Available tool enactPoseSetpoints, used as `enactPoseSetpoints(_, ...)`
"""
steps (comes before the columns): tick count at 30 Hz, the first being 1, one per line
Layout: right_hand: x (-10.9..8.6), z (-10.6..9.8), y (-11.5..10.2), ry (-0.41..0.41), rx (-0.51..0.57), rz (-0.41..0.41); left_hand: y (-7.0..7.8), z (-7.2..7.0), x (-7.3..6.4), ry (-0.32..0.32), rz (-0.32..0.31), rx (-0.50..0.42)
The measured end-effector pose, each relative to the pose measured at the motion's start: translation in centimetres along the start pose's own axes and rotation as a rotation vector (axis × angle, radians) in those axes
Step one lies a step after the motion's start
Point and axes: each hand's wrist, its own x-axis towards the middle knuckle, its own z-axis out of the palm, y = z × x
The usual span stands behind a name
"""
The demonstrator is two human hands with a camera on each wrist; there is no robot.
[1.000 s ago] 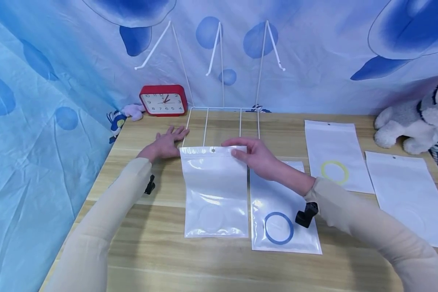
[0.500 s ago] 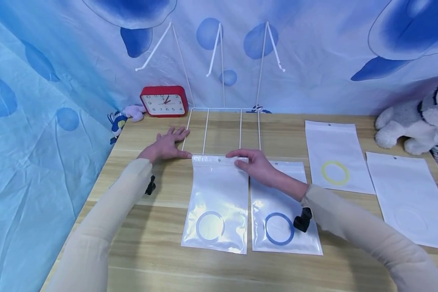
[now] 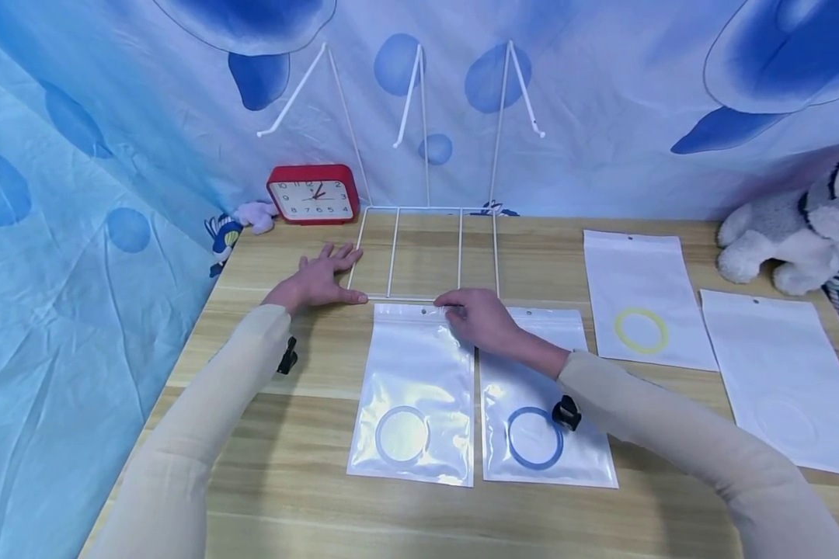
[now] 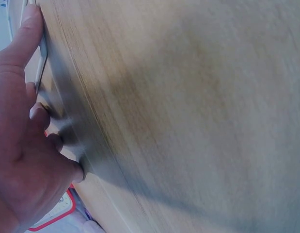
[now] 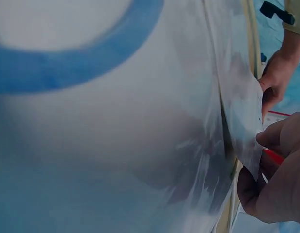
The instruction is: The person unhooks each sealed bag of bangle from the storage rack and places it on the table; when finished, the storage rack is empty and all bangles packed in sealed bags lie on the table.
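My left hand (image 3: 316,278) lies with fingers spread over the left side of a white wire rack (image 3: 460,252), its thumb at the front corner. The left wrist view shows that thumb along the white wire. My right hand (image 3: 481,320) pinches the top edge of a white zip pouch (image 3: 419,373) with a pale ring inside, just in front of the rack. In the right wrist view, the thumb (image 5: 272,137) is on top and a finger goes under the pouch edge. Beside it lies a pouch with a blue ring (image 3: 510,435), partly beneath my right forearm.
Three white hooks (image 3: 409,101) rise from the rack's back. A red clock (image 3: 313,194) stands at its left, beside small plush toys. Two more pouches lie at right, one with a yellow ring (image 3: 642,331), one with a faint ring (image 3: 776,365). A husky plush (image 3: 797,225) sits at far right.
The pale-ring pouch has come down and toward me, and now lies flat before the rack. My right hand moved slightly nearer with it, fingers curling more. The left hand stayed in place.
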Motion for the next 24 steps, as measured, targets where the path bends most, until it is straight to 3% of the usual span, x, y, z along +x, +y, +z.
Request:
enactPoseSetpoints(9, 0.5, 0.9, 0.4, -0.007, -0.275, -0.144, -0.2, 0.0, 0.1, -0.005, 0.001, -0.001)
enactPoseSetpoints(14, -0.2, 0.2, 0.7, 0.010, -0.410, -0.217, 0.4, 0.4, 0.4, -0.018, 0.009, -0.003)
enactPoseSetpoints(19, -1.6, -3.8, 0.4, 0.059, -0.398, -0.297, 1.6, 0.3, -0.3, 0.005, -0.002, 0.022)
enactPoseSetpoints(21, -2.5, -6.1, 0.4, 0.077, -0.394, -0.348, 2.2, 0.4, -1.5, 0.049, 0.001, 0.026)
enactPoseSetpoints(24, -4.7, -10.3, 0.8, 0.062, -0.438, -0.388, 3.0, 0.6, -4.5, 0.109, 0.026, 0.020)
